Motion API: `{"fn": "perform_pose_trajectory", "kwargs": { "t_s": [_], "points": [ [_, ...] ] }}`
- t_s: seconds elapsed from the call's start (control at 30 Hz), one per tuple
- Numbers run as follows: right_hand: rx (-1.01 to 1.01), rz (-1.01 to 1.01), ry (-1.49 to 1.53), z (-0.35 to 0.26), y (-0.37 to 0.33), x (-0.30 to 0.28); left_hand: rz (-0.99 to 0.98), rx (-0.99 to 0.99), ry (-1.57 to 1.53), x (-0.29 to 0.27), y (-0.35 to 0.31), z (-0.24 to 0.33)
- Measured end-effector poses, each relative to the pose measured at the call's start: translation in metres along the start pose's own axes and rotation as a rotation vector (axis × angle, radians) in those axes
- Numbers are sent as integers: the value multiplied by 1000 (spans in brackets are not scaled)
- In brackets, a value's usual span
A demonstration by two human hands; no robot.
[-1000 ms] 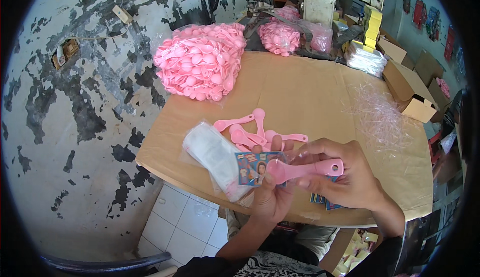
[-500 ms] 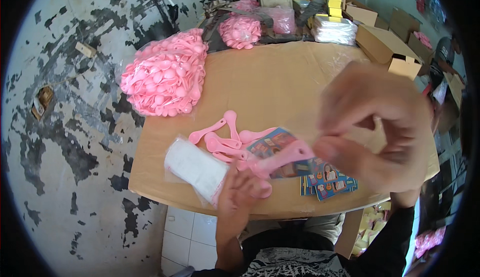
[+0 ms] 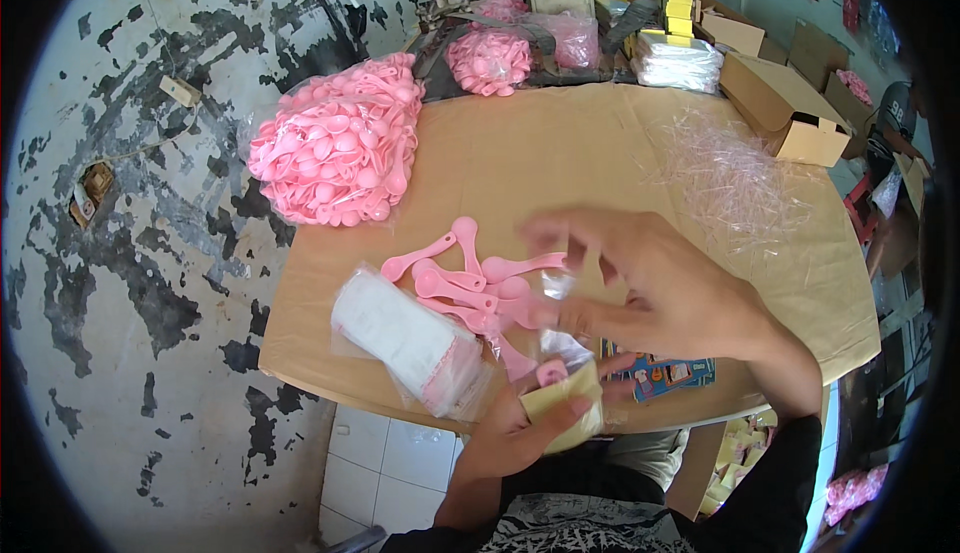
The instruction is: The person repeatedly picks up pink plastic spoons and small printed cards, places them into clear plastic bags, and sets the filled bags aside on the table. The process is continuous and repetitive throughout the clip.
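Observation:
Low at the table's front edge, my left hand [image 3: 505,433] is closed on a small clear plastic packet with a yellow card [image 3: 566,408] in it. A pink spoon's handle end [image 3: 550,372] shows at the card's upper edge. Shiny clear film [image 3: 566,345] stretches up from the packet. My right hand [image 3: 660,288], blurred, hovers above with thumb and fingers apart; whether its thumb touches the film, I cannot tell. Several loose pink spoons [image 3: 455,298] lie just beyond my left hand. A stack of white-looking plastic sleeves [image 3: 400,333] lies left of it.
A large bag of pink spoons [image 3: 335,143] stands at the back left. Blue printed cards [image 3: 675,375] lie under my right forearm. Thin clear strips [image 3: 735,178] are heaped at the right, near a cardboard box [image 3: 785,108]. Stacked clear packets [image 3: 678,61] stand at the back.
My right hand has moved left and away from the camera, its pinch opening. My left hand has shifted right and now holds the packet, yellow card showing. The blue printed piece beside the spoons is out of sight.

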State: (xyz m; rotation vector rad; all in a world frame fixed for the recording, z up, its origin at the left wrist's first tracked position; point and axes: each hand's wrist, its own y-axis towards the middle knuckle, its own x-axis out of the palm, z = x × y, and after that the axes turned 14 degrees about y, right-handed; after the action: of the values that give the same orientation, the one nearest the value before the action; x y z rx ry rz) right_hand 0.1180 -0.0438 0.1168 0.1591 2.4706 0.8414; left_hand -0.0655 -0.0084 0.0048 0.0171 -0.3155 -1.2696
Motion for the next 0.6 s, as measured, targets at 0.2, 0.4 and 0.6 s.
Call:
{"fn": "perform_pose_trajectory", "kwargs": {
  "t_s": [0.2,0.4,0.6],
  "points": [
    [293,-326,118,8,-6,-10,195,27,112,-10,-1,-3],
    [-155,-96,-289,18,-11,2,613,58,276,-4,18,-4],
    [-277,-180,-603,18,-23,7,634,98,390,5,21,8]
  ]
}}
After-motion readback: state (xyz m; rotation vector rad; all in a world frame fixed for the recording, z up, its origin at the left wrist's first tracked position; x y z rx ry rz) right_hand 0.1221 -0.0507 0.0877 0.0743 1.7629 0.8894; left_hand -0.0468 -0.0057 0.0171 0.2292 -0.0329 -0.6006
